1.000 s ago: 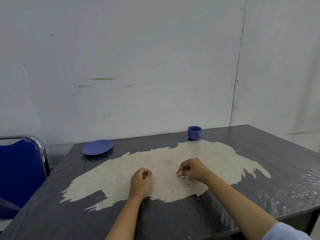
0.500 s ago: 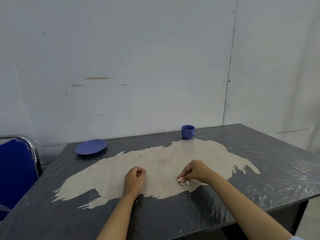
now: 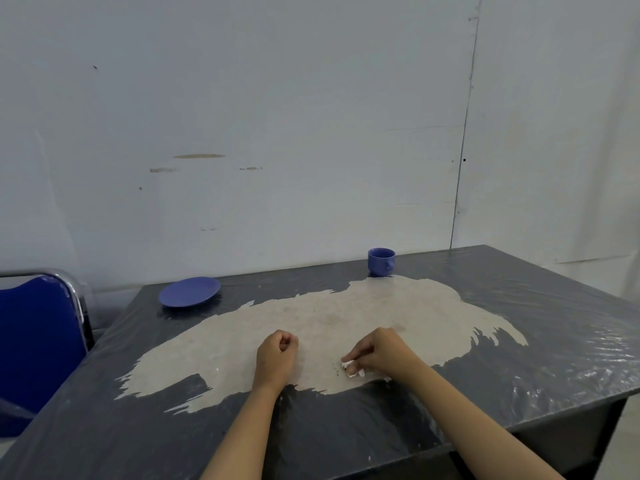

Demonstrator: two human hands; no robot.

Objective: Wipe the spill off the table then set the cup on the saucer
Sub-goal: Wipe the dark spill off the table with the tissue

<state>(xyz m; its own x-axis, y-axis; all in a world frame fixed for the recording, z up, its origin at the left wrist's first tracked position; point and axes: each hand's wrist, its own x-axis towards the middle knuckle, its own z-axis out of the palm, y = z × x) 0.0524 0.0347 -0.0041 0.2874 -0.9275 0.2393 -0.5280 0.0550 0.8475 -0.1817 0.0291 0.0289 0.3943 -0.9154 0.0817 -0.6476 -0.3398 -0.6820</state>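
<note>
While a small white wad (image 3: 350,368) is pinched under the right hand's (image 3: 382,351) fingers (image 3: 353,368) for wiping, the left hand (image 3: 277,358) is fisted empty on the bench (image 3: 554,323). The cup (image 3: 381,262) is kept at one o'clock, the saucer (image 3: 189,292) at eleven.

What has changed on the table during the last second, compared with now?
The right hand, pinching a small white wipe, slid a little nearer to the table's front edge. The left hand stayed fisted; the cup and saucer stayed apart.
</note>
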